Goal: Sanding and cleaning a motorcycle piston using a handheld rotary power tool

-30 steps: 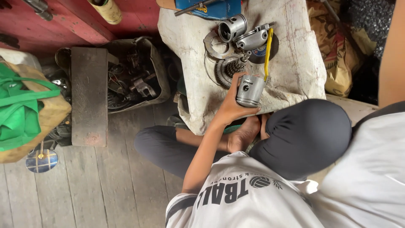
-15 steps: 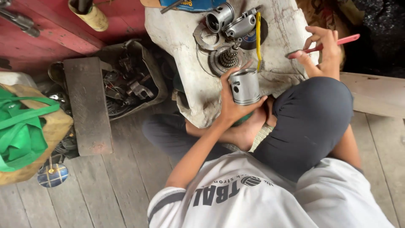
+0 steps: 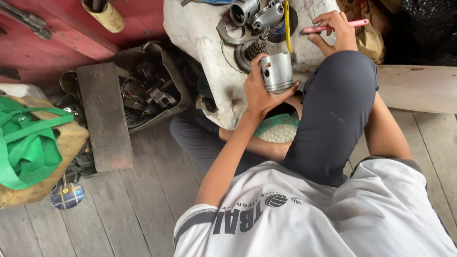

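While the left hand [image 3: 259,93] grips a metal piston [image 3: 277,71] upright for inspection, the right hand [image 3: 335,31] pinches a pink pen [image 3: 333,27] poised over the cloth [image 3: 200,38].

left hand [image 3: 261,93] curled in grip, right hand [image 3: 335,32] pinching, raised

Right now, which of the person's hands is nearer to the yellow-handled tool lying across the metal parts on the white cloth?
Roughly equal, perhaps the right. The right hand, holding a pink tool, sits just right of the yellow-handled tool; the left hand, gripping a silver metal cylinder, is just below it.
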